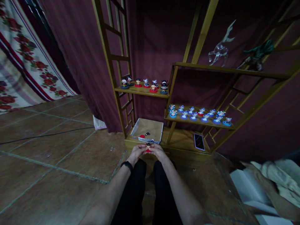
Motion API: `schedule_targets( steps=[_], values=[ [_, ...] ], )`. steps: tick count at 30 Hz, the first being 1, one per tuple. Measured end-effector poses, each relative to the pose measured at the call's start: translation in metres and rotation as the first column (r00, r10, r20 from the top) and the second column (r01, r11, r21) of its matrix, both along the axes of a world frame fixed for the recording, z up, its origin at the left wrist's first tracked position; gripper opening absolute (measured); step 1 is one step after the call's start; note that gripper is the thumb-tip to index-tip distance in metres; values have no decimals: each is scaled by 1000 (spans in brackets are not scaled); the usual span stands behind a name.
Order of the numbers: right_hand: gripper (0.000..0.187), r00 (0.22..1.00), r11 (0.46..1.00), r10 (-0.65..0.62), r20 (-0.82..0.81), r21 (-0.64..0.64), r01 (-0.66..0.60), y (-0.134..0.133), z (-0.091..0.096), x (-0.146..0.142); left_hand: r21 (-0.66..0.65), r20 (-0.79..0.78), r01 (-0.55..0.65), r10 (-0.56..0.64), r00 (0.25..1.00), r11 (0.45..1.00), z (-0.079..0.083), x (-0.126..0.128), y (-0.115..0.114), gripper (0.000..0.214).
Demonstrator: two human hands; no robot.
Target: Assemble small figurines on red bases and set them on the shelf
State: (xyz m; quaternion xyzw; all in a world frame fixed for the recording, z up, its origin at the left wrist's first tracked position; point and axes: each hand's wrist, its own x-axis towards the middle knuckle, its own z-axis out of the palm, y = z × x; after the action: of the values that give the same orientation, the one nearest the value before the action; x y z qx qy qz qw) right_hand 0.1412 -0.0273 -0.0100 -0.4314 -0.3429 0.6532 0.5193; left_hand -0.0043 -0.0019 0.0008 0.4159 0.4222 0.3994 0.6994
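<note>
At the far left a flowered cloth (21,56) hangs down to the tiled floor (58,156), and a thin black cable (47,134) runs across the tiles. A dark red curtain (82,62) covers the wall behind a wooden rack (110,59).

On the rack's small upper shelf (140,91) stands a row of little dolls (153,87) on red and dark bases. Below it, on the bottom board (182,139), sits an open box (152,125). Inside lie a red disc (142,136) and a small dark piece (147,134), close together near the front wall.

Just in front of the box my hands meet. My left hand (137,152), with a black band (127,164) on its wrist, and my right hand (159,151) are both curled in, fingertips pinching a tiny figure (148,146) with a dark head and a red base. The figure is held between the two hands, upright, above my knees and right beside the box's front edge.

To the right, a lower shelf (199,122) carries two rows of blue dolls (193,116). A phone (199,141) lies flat on the bottom board beneath them. Higher up, a clear glass deer (220,47) stands on the top shelf (234,70), with a dark green ornament (257,54) near it. At the lower right lie white sheets (248,190) and a pale cloth (281,178).
</note>
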Motion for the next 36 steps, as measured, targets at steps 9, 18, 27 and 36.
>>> schedule_targets(
  steps=[9,18,27,36],
  values=[
    [34,997,999,-33,-70,30,35,-4,5,-2,-45,54,-7,10,998,999,4,0,-1,24],
    [30,984,994,-107,-140,-41,103,-2,8,0,13,97,23,-24,995,1000,2,1,-1,43],
    [42,984,999,-49,-171,5,50,-4,9,1,112,29,-32,29,999,993,-1,4,0,44],
    [39,979,995,-100,-176,-21,98,-3,8,-1,87,39,-25,22,999,996,2,2,0,47]
  ],
)
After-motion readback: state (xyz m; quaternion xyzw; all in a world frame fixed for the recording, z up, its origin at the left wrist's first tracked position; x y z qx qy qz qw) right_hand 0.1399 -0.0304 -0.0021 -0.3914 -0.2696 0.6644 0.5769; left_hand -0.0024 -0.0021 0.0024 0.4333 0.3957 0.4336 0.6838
